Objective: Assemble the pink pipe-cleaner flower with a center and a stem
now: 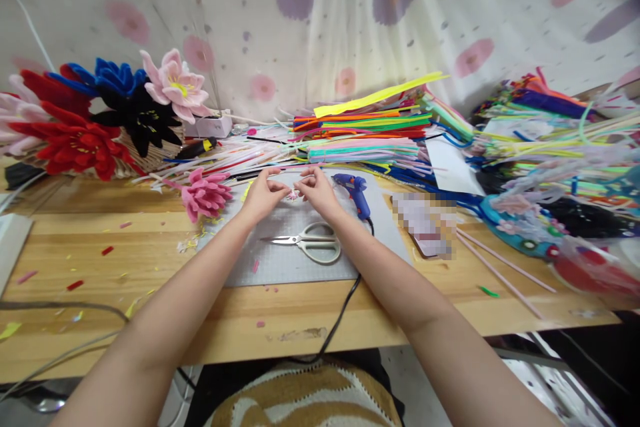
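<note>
1. Head view: a small pink-and-white piece (293, 195) sits between the left hand's (266, 197) and right hand's (319, 192) fingertips, over the grey mat (290, 272).
2. Both hands' fingers curl inward; which grips it, I cannot tell.
3. Scissors (299, 239) lie nearer.

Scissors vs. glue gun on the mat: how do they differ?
Look: the scissors are off-white and silvery; the glue gun is mostly blue.
Place: the scissors lie nearer the camera; the glue gun is farther back and to the right.
Shared: both lie on the grey mat.
</note>
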`<state>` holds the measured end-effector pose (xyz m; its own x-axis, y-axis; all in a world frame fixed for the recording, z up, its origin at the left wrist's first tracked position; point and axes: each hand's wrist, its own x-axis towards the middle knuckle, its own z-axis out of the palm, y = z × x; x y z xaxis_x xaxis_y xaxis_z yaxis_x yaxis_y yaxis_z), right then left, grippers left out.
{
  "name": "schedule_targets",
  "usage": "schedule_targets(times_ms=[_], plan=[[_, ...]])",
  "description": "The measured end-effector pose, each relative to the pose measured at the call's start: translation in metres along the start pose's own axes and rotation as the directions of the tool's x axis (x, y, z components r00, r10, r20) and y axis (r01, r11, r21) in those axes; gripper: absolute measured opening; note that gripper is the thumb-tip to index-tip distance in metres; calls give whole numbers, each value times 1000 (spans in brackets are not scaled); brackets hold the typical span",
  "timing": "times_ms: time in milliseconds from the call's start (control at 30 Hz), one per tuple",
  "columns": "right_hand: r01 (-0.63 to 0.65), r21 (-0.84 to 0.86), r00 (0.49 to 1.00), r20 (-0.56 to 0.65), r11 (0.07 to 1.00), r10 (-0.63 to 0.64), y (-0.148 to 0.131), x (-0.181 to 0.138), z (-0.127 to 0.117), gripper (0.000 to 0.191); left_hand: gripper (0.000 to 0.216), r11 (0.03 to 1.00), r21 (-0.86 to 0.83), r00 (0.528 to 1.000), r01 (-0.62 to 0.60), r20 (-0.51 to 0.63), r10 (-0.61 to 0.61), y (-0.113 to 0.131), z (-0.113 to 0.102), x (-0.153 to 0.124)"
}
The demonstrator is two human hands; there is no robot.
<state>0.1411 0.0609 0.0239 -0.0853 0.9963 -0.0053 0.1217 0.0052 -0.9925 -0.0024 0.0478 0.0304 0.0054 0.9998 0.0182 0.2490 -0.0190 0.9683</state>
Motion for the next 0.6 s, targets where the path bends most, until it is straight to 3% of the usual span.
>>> schedule_targets(times_ms=[200, 333, 433, 600], plan=[[42, -25, 998, -40, 999, -43, 6, 2, -5, 26, 50, 997, 69, 999, -34, 43, 31, -6, -11, 6], [69, -83, 993, -87, 994, -76, 17, 4, -10, 25, 46, 953, 297, 998, -57, -18, 65, -7, -24, 8], [61, -132, 991, -111, 989, -76, 25, 5, -13, 24, 45, 850, 525, 993, -51, -61, 97, -8, -29, 7], [36, -270, 986, -145, 962, -78, 34, 7, -15, 22, 48, 641, 751, 979, -159, 35, 202, -13, -26, 5]])
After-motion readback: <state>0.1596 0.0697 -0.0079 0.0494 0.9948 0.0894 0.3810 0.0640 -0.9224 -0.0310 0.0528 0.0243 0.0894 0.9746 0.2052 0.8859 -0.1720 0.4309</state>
